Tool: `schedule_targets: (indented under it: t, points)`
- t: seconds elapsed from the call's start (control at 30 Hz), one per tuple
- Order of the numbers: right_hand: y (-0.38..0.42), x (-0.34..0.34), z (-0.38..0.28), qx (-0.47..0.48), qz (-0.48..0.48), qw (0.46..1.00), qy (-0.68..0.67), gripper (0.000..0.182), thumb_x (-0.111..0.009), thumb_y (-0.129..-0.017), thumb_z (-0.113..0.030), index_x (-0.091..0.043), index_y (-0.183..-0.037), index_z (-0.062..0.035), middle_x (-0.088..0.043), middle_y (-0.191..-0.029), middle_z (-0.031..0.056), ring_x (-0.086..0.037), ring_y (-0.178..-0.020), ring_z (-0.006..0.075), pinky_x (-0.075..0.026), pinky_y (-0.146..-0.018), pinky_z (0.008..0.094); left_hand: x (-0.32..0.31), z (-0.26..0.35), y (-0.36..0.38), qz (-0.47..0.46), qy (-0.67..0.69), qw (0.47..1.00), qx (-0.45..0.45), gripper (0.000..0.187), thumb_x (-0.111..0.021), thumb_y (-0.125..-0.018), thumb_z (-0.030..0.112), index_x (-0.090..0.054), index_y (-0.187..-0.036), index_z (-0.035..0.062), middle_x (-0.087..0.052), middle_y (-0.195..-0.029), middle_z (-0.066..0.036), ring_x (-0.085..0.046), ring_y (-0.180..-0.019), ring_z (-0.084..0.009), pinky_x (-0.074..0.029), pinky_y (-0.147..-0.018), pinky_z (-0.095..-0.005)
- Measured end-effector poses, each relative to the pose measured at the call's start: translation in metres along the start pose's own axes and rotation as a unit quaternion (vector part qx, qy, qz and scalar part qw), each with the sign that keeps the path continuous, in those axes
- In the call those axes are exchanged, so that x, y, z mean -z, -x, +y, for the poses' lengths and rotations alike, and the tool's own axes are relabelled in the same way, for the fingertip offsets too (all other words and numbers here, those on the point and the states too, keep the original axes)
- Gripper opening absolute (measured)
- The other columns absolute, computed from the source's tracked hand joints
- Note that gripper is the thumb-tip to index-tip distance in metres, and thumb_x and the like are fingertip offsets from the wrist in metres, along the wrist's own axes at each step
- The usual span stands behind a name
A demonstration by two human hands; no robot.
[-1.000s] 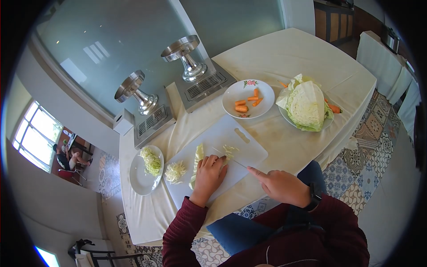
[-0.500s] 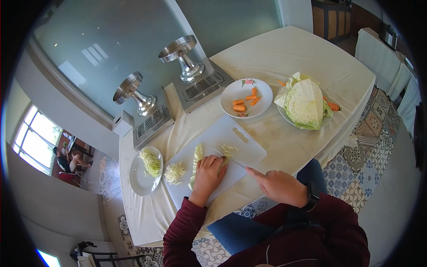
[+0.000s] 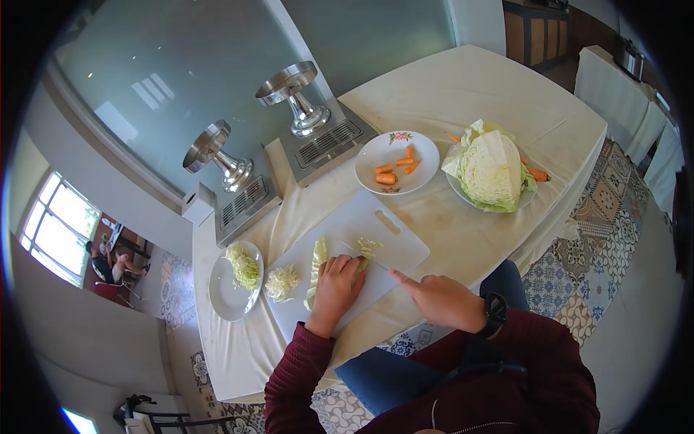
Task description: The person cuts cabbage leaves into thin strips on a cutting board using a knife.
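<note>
On the white cutting board [image 3: 405,249], my left hand [image 3: 337,291] presses down with bent fingers on a cabbage piece mostly hidden beneath it. My right hand [image 3: 450,301] is closed round the handle of a knife [image 3: 374,263], index finger stretched along the top. The blade lies close beside my left fingertips. Thin cabbage shreds [image 3: 370,248] lie on the far side of the blade. A long cabbage wedge [image 3: 318,262] rests left of my left hand, and a heap of shredded cabbage [image 3: 282,283] sits farther left on the board.
A plate [image 3: 230,302] with shredded cabbage stands left of the board. Behind the board is a bowl [image 3: 366,164] of carrot pieces [image 3: 387,178]. A large cut cabbage [image 3: 488,170] sits on a plate at right, near a carrot [image 3: 538,174]. Metal stands [image 3: 235,172] line the back.
My right hand and the knife have shifted slightly to the left, toward my left hand. My left hand stays nearly in place on the cabbage piece. The view has moved a little.
</note>
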State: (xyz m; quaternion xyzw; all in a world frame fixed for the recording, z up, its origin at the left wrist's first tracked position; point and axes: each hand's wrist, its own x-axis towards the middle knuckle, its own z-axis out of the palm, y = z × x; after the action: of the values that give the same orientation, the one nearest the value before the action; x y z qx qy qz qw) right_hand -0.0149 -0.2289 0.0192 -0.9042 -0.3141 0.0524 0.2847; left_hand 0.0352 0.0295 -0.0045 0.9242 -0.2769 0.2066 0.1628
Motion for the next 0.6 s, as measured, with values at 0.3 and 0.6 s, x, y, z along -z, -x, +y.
schedule_targets:
  t: [0.3,0.6]
  points:
    - [-0.021,-0.008,0.003,-0.015,0.003,1.000,-0.020,0.062,-0.052,-0.095,-0.008,-0.038,-0.156,-0.0068,-0.062,-0.072,0.0239,-0.063,-0.063,0.0417,-0.051,-0.061,0.0514,0.002,0.002,0.000,0.006,-0.026,1.000,0.002,0.027,-0.078,-0.081,0.015,-0.070,-0.106,0.0079,-0.064,-0.098,-0.005,-0.063,-0.092,-0.0260,-0.049,-0.084,-0.0407]
    - [0.009,0.016,-0.006,-0.022,-0.029,0.999,-0.006,0.066,-0.052,-0.091,-0.003,-0.037,-0.155,-0.0022,-0.062,-0.071,0.0225,-0.062,-0.061,0.0404,-0.050,-0.059,0.0500,0.002,0.003,0.001,0.007,-0.036,0.999,0.010,0.028,-0.078,-0.080,0.016,-0.071,-0.107,0.0097,-0.065,-0.096,-0.003,-0.063,-0.092,-0.0242,-0.048,-0.083,-0.0399]
